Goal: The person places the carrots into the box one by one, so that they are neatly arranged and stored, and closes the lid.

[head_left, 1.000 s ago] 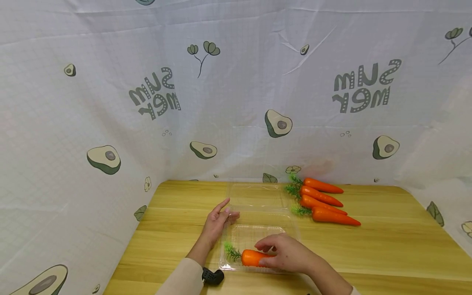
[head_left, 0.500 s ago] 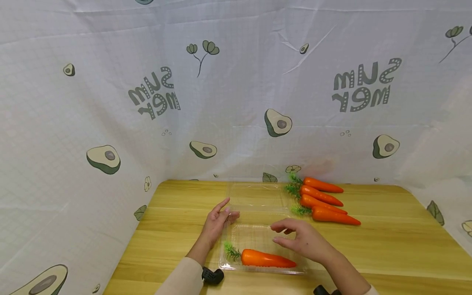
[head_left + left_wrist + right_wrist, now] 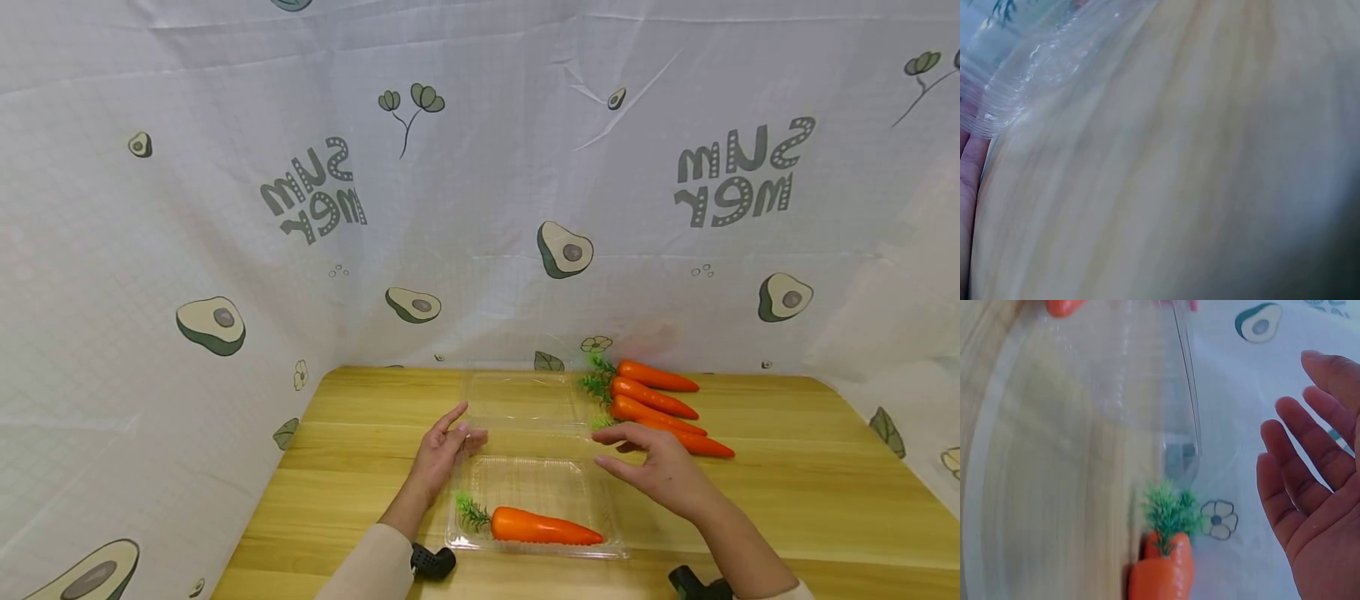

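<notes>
A clear plastic container [image 3: 622, 552] lies with its lid folded back on the wooden table. Inside, along its near side, is one orange carrot [image 3: 546, 527] with green leaves at the left. My left hand [image 3: 438, 457] touches the container's left edge with relaxed fingers; the left wrist view shows part of that hand at the border, beside the plastic [image 3: 1054, 62]. My right hand [image 3: 663, 471], empty and with fingers spread, is above the right edge, just in front of several carrots [image 3: 656, 376]. Leafy carrot tops [image 3: 1169, 509] show in the right wrist view, left of the right hand [image 3: 1316, 487].
The carrots lie side by side at the table's back right, tips to the right. A white cloth [image 3: 465, 167] with avocado prints hangs behind and at the sides. Black devices [image 3: 432, 562] are at both wrists.
My right hand has let go of the carrot in the container and moved right and back toward the other carrots. The left hand has stayed in place.
</notes>
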`<state>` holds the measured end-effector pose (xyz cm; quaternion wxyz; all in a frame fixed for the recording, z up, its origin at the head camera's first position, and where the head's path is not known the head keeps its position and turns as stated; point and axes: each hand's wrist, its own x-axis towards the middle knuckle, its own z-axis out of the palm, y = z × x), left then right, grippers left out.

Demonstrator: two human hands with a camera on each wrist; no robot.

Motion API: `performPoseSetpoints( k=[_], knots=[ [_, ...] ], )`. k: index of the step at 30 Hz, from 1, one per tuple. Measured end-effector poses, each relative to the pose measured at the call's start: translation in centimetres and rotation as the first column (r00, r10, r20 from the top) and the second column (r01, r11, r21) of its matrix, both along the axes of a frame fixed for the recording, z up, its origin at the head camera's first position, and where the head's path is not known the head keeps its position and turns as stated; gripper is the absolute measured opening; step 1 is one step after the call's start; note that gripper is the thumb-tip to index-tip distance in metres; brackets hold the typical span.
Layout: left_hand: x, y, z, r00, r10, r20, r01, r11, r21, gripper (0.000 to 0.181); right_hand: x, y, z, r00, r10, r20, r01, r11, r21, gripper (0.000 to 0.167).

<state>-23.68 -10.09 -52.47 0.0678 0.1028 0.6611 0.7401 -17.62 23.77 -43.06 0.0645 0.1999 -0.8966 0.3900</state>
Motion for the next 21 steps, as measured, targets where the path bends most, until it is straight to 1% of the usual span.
performPoseSetpoints(
  k=[3, 6, 9, 13, 16, 21],
  knots=[
    [0.0, -0.1, -0.1, 1.0, -0.007, -0.011, 0.007, 1.0, 0.0, 0.06, -0.1, 0.8, 0.1, 0.999, -0.051, 0.015, 0.051, 0.999, 0.002, 0.028],
    [-0.2, -0.1, -0.2, 0.999, -0.016, -0.029, 0.016, 1.0, 0.004, 0.061, -0.2, 1.7, 0.3, 0.995, -0.092, 0.032, 0.093, 0.996, -0.02, 0.03],
    [-0.3, -0.1, -0.4, 0.999, -0.024, -0.042, 0.025, 1.0, 0.011, 0.061, -0.4, 2.5, 0.3, 0.993, -0.112, 0.048, 0.114, 0.992, -0.047, 0.031],
    [-0.3, -0.1, -0.4, 1.0, -0.017, -0.025, 0.018, 1.0, 0.02, 0.06, -0.7, 3.4, 0.2, 0.987, -0.139, 0.084, 0.144, 0.988, -0.052, 0.034],
    [-0.4, 0.0, -0.3, 1.0, -0.006, -0.004, 0.006, 1.0, 0.024, 0.059, -0.8, 4.2, 0.2, 0.975, -0.184, 0.126, 0.188, 0.982, -0.021, 0.039],
    [-0.4, 0.0, -0.4, 1.0, 0.006, 0.017, -0.007, 1.0, 0.02, 0.057, -1.1, 5.3, 0.1, 0.959, -0.231, 0.162, 0.231, 0.973, 0.02, 0.042]
  ],
)
